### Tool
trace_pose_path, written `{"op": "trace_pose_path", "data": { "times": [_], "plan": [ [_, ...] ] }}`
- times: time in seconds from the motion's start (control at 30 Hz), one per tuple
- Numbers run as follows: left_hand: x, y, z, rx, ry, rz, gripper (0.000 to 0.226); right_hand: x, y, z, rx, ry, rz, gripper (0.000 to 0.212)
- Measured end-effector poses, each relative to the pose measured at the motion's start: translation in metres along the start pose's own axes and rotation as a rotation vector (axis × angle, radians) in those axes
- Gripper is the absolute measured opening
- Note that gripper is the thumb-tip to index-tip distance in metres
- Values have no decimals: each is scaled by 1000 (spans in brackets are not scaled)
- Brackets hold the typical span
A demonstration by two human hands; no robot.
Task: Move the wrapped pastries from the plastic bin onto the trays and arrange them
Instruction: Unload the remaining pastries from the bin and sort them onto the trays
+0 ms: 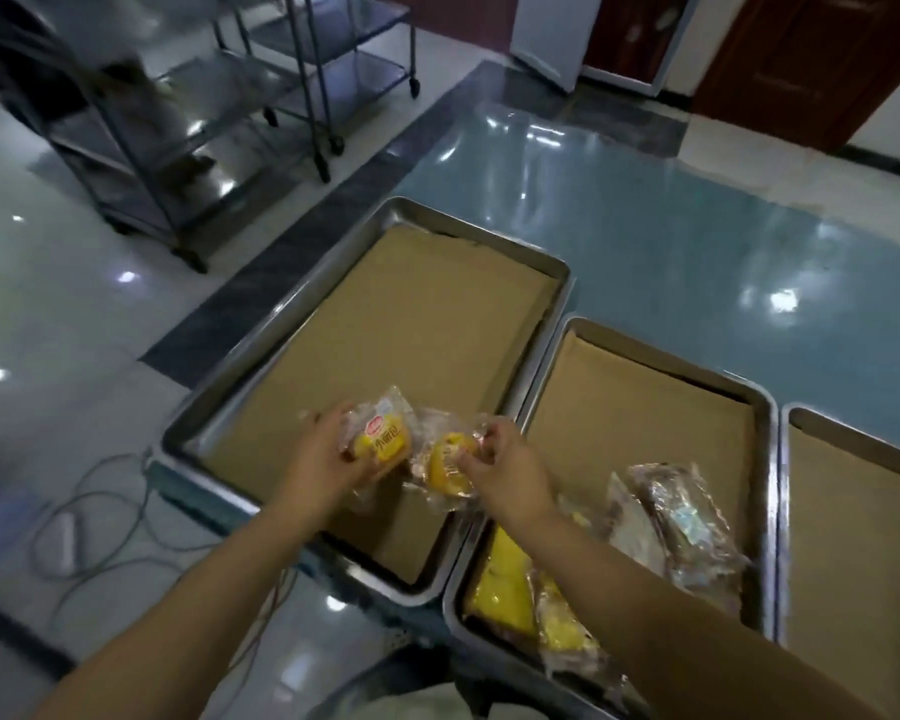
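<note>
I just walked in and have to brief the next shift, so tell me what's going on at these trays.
A person is filling paper-lined metal trays. The left hand grips a yellow pastry and the right hand pinches the wrapper of a second pastry, both held over the near end of the left tray. The middle tray already has several wrapped pastries piled at its near end. The right tray is only partly in view.

Blue stand (214, 506) mostly hidden, carrying left tray (411, 324), middle tray (635, 423), right tray (863, 537) side by side
</note>
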State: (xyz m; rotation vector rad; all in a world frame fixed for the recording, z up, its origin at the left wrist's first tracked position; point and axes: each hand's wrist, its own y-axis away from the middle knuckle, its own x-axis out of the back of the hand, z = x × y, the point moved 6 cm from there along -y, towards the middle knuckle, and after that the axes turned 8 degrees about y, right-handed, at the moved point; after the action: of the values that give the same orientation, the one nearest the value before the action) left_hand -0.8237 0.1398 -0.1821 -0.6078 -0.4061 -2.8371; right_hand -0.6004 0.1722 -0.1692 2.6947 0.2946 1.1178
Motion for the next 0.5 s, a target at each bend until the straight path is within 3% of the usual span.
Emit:
{"op": "trace_pose_path", "data": {
  "times": [0.2, 0.37, 0.5],
  "plan": [
    [29, -5, -30, -70, -375, 47, 75, -53, -5, -28, 16, 195, -99, 58],
    [48, -23, -24, -133, -482, 178, 67, -67, -14, -38, -5, 314, -104, 67],
    [49, -33, -18, -114, -614, 139, 73, -68, -18, -41, -7, 335, -112, 68]
  ]
}}
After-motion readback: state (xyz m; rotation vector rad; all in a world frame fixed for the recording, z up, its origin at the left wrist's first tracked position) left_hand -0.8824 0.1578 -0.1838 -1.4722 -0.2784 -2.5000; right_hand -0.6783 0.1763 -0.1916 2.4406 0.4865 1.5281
